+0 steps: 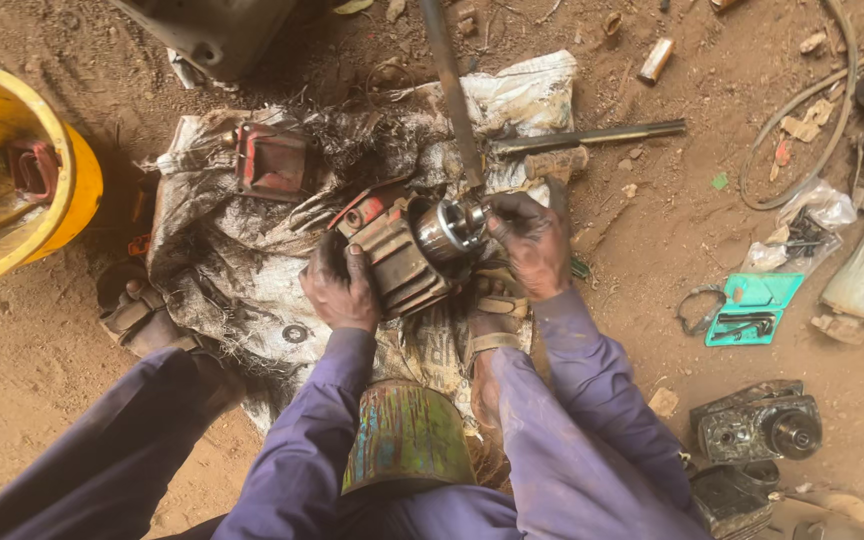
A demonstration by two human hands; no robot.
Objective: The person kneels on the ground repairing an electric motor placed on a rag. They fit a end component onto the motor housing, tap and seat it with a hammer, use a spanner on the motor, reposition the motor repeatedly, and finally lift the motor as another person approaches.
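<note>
Left hand [340, 290] clamps the ribbed motor [392, 250] on the sack [242, 290], right hand [532, 240] grips its shiny end [449, 228]; the red cover [270, 160] already lies apart, the end still seated

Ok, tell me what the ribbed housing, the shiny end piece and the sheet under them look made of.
Ribbed housing: looks like cast metal, grimy, with worn red paint, held by the left hand.
Shiny end piece: bare polished metal with bright glints, at the right hand.
Sheet: probably woven plastic sacking, whitish and oil-stained.
</note>
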